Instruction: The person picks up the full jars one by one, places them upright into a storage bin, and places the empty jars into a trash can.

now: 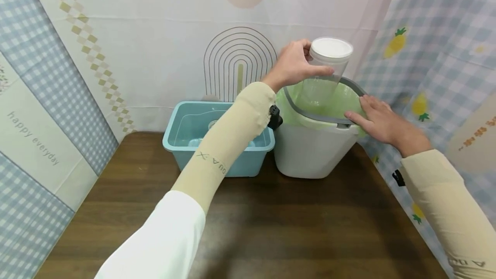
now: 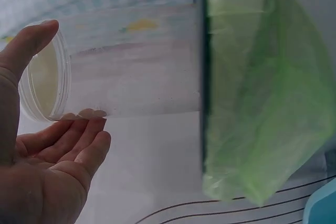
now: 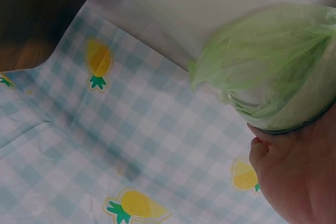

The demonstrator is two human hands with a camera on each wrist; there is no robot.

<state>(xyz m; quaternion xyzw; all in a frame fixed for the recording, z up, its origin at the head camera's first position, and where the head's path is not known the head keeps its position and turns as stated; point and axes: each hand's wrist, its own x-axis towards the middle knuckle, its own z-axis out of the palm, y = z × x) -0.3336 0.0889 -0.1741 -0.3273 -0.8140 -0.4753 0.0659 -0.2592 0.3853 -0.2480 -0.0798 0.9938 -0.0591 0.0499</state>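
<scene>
My left hand (image 1: 292,64) holds a clear plastic jar (image 1: 319,89) with a white lid (image 1: 332,48) near its top. In the left wrist view, the thumb lies across the lid's edge and the fingers are against the jar's other side. The jar stands upright, its lower part within the opening of a white trash bin (image 1: 310,152). A light green bag (image 2: 268,93) lines the bin and hangs over its edge. My right hand (image 1: 381,119) grips the bin's right rim beside the grey ring (image 1: 354,86); some of its fingers are hidden in the right wrist view.
A blue plastic basin (image 1: 221,160) stands left of the bin, with clear items inside that are hard to make out. Both containers sit at the back of a brown wooden table (image 1: 271,227). Patterned cloth (image 1: 155,55) hangs behind and on both sides.
</scene>
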